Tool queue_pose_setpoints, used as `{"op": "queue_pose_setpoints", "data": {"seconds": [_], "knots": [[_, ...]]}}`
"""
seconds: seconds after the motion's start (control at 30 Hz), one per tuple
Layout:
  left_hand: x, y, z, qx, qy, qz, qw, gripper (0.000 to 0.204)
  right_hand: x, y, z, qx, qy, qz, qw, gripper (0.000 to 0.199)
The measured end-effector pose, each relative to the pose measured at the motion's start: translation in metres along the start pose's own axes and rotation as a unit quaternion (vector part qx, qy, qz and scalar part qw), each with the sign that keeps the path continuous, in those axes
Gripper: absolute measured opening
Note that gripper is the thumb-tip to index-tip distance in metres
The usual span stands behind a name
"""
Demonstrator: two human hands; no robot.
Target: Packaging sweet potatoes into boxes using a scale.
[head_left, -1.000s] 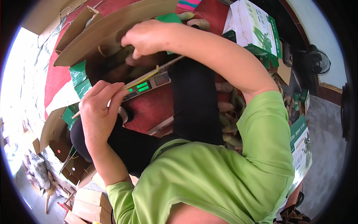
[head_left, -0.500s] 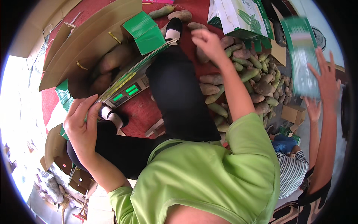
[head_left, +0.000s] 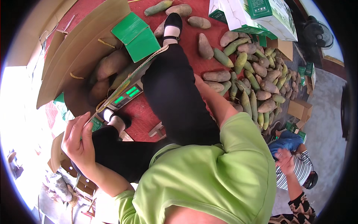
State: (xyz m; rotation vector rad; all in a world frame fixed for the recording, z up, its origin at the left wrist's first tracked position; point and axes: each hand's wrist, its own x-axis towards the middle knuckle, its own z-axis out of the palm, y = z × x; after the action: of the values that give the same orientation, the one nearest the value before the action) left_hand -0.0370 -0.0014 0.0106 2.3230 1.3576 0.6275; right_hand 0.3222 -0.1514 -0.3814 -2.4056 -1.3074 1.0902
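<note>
With fingers and thumb, my left hand (head_left: 79, 143) pinches the upper edge of a flap on an open cardboard box (head_left: 84, 41). Several large brownish root vegetables (head_left: 112, 64), resembling radishes, lie inside it. By the box's near side is a digital scale (head_left: 128, 95) with lit green displays. My right forearm (head_left: 214, 99) reaches forward beside my bent right knee, and the knee hides the hand, so its grasp cannot be seen. Past that forearm spreads a pile of green and brown root vegetables (head_left: 261, 80) on the red floor covering.
White and green cartons (head_left: 257, 16) stand beyond the pile. A black fan (head_left: 317, 35) is at far right. A small brown carton (head_left: 299, 109) sits right of the pile. Another person's hand (head_left: 285, 161) is at lower right, near a person in a striped top (head_left: 298, 168).
My right hand has dropped from above the floor by the pile to behind my knee. My left hand keeps the flap edge. The other person's hands no longer hold a green carton.
</note>
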Motion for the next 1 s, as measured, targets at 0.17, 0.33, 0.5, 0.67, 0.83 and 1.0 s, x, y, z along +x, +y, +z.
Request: {"op": "queue_pose_setpoints", "data": {"seconds": [0.17, 0.33, 0.5, 0.67, 0.83, 1.0], "knots": [[0.008, -0.001, 0.009, -0.007, -0.017, 0.0, 1.0, 0.013, -0.015, 0.005, 0.003, 0.003, -0.011, 0.037, 0.999, 0.04], [0.008, 0.002, 0.003, -0.012, -0.008, -0.01, 1.0, 0.013, -0.02, -0.017, 0.024, 0.0, -0.055, 0.025, 0.998, 0.04], [0.015, 0.003, 0.008, -0.019, -0.003, -0.003, 1.0, 0.016, -0.029, -0.028, 0.029, -0.014, -0.085, 0.02, 0.996, 0.04], [0.011, 0.0, 0.003, -0.034, 0.003, -0.001, 0.999, 0.016, -0.038, -0.04, 0.011, -0.032, -0.101, 0.008, 0.994, 0.04], [0.008, -0.004, -0.003, -0.033, 0.026, -0.001, 0.999, 0.013, -0.048, -0.05, -0.017, -0.05, -0.101, 0.001, 0.994, 0.04], [0.004, -0.01, -0.011, -0.039, 0.053, -0.02, 0.998, 0.01, -0.064, -0.054, -0.047, -0.07, -0.103, -0.003, 0.992, 0.04]]}}
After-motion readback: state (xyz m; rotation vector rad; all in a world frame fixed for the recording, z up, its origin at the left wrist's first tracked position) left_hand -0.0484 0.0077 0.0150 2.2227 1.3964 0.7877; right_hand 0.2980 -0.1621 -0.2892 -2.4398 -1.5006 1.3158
